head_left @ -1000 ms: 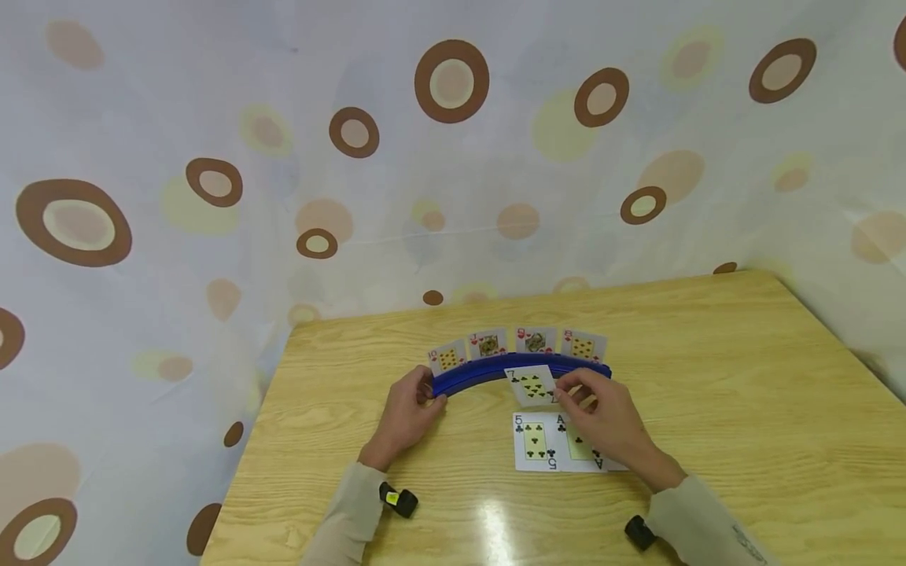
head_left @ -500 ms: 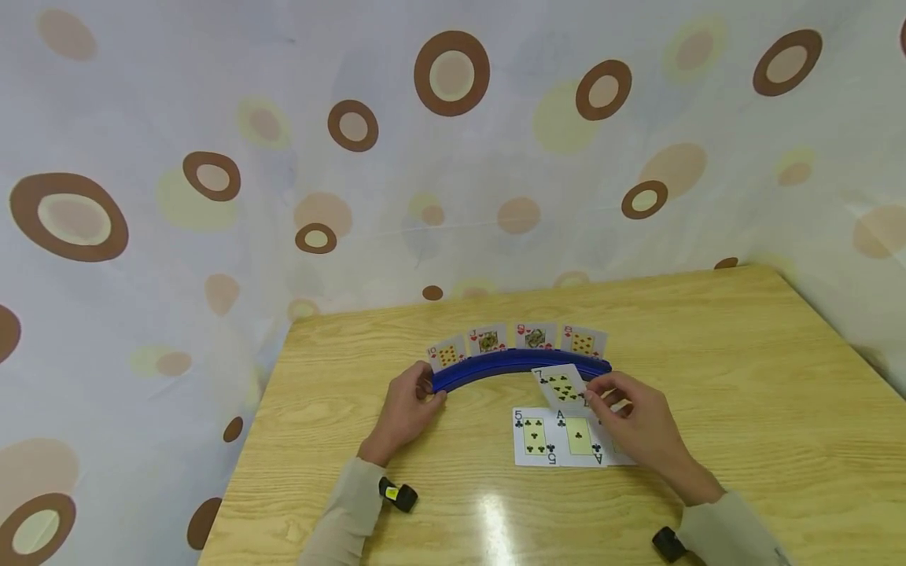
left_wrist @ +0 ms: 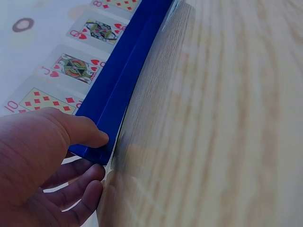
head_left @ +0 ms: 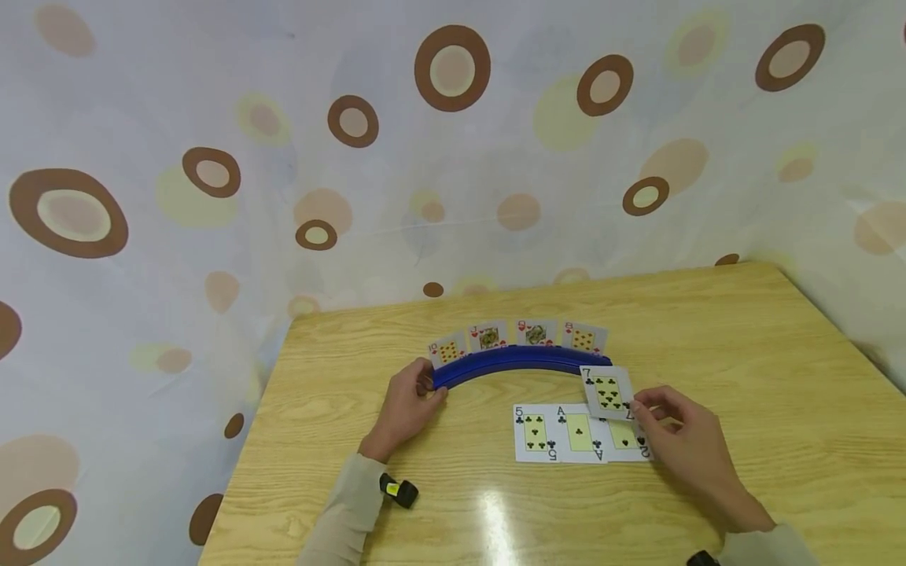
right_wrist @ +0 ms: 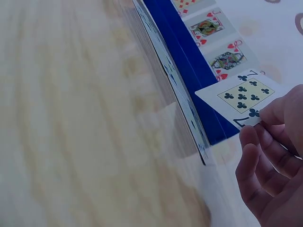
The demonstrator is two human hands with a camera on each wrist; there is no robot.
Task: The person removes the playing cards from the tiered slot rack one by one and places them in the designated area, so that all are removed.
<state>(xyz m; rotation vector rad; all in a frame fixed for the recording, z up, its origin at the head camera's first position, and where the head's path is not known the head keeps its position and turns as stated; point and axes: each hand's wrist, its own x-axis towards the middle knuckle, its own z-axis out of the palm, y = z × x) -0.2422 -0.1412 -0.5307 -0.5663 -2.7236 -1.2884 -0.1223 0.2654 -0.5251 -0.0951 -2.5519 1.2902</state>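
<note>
A curved blue card holder (head_left: pixel 520 359) stands on the table, with a ten of diamonds (head_left: pixel 448 350), jack of hearts (head_left: pixel 488 336), queen of hearts (head_left: pixel 535 334) and eight of diamonds (head_left: pixel 583 338) upright in it. My left hand (head_left: pixel 405 409) grips its left end; the left wrist view shows the thumb on the blue front. Between thumb and fingers my right hand (head_left: pixel 690 448) pinches a seven of clubs (head_left: pixel 606 391) by its lower right corner. That card is raised before the holder's right end. It partly covers a black two (head_left: pixel 625 444) lying on the table.
Left of the two, a five of clubs (head_left: pixel 535 434) and an ace of clubs (head_left: pixel 579 434) lie face up in the same row. The wooden table (head_left: pixel 340 354) meets a patterned curtain (head_left: pixel 453 189) at the back and sides.
My right hand has carried the seven of clubs rightward, from the holder's middle to its right end, and the card now faces up more squarely. My left hand keeps its grip.
</note>
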